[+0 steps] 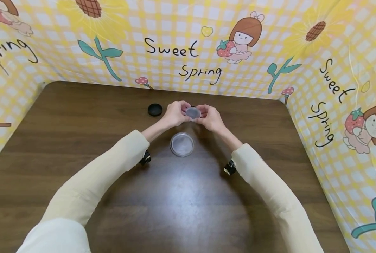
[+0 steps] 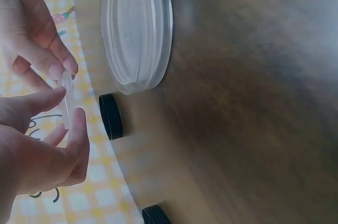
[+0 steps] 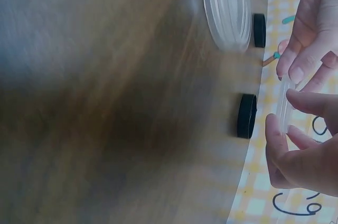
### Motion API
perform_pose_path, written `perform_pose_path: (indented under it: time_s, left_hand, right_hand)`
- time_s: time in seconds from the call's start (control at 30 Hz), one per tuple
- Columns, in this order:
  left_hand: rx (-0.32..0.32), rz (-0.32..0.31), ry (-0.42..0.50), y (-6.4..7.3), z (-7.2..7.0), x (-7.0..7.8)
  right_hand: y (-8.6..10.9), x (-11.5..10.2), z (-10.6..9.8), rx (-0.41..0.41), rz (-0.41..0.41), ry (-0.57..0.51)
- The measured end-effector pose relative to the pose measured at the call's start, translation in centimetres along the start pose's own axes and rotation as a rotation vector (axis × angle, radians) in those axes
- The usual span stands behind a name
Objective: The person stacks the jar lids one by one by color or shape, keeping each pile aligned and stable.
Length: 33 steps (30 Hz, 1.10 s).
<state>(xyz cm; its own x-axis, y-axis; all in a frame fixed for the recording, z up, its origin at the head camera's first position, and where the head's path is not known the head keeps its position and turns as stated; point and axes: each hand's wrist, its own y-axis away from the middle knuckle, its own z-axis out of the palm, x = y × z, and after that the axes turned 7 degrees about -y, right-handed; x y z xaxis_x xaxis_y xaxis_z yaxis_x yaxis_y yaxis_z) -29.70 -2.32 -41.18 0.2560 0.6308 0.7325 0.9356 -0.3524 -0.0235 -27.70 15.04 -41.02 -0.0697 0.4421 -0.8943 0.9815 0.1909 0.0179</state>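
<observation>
A small clear round plastic disc, like a lid (image 1: 193,113), is held up between both hands above the far part of the table. My left hand (image 1: 175,115) pinches its left edge between thumb and fingers. On the opposite edge, my right hand (image 1: 211,117) grips it the same way. Both wrist views show this lid (image 2: 67,100) almost edge-on, thumbs on one face and fingertips on the other. Nearer to me lies a larger clear round plastic dish (image 1: 182,144), flat on the table.
Left of the hands, a round black cap (image 1: 155,109) lies on the wooden table (image 1: 118,211). A second black cap (image 3: 246,116) is behind the hands, mostly hidden in the head view. A yellow-checked cloth (image 1: 162,21) hangs along the back and sides.
</observation>
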Motion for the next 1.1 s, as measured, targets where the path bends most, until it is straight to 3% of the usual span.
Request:
perform_pose_path:
  time_s: [0.6, 1.1]
  left_hand:
    - [-0.034, -0.035, -0.006, 6.3, -0.4, -0.5]
    - [-0.066, -0.036, -0.036, 9.3, 0.2, -0.7]
  right_hand:
    - [4.7, -0.8, 2.7, -0.086, -0.031, 0.043]
    - [7.4, -0.4, 4.1, -0.126, -0.075, 0.081]
